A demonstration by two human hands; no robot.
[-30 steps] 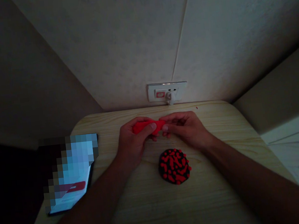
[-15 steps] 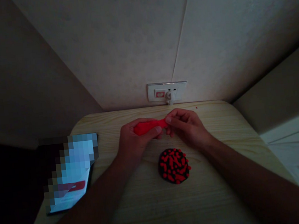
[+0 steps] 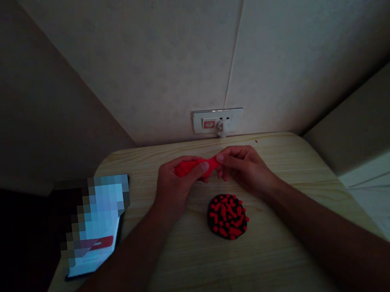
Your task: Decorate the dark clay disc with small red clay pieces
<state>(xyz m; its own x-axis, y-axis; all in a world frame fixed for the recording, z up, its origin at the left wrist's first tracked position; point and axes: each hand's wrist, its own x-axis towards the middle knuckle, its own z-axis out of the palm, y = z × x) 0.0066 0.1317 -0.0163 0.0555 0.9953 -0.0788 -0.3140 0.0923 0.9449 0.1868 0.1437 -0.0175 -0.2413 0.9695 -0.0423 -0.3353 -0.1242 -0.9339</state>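
A lump of soft red modelling clay (image 3: 187, 167) stretches between my two hands above the far half of the table. My left hand (image 3: 176, 180) is closed round its thicker part, the thumb pressed on top. The fingertips of my right hand (image 3: 244, 166) pinch the narrower right end. Nearer to me, a round black piece (image 3: 227, 217) lies on the wood, its top covered with several small red dots and squiggles that look like the same clay. Neither hand touches it. My fingers hide part of the red clay.
A phone or tablet (image 3: 99, 230) with a lit, partly blurred screen lies at the table's left edge. Behind the wooden table (image 3: 263, 269), a wall socket (image 3: 218, 121) holds a white plug. A tiny red scrap (image 3: 256, 141) lies near the back edge.
The red clay between my hands is drawn out slightly differently, with a wider neck by my right fingertips. Both hands stay in nearly the same place.
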